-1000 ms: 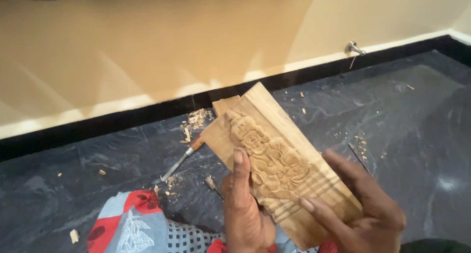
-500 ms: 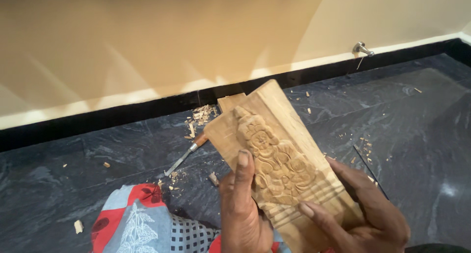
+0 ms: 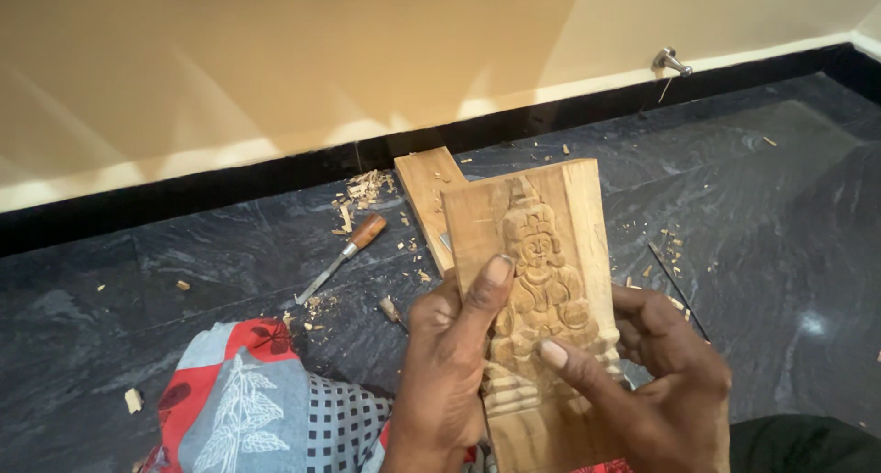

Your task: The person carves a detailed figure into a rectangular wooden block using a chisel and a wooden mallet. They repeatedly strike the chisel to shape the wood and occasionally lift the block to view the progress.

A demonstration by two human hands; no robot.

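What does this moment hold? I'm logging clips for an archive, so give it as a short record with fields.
held piece: carved wooden panel with a seated figure in relief, upright, facing the camera
left hand: left hand grips the panel's left edge, thumb on the carving
right hand: right hand grips the right edge, thumb on the figure's base
floor: dark stone floor, scattered wood chips
tool: wooden-handled chisel lying on the floor, left of the panel
behind panel: plain wooden plank

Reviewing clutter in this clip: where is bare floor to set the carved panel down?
Bare: the dark floor right of the carved panel, beyond the thin rod. Crowded: left side, with the chisel, wood chips, plank and patterned cloth.
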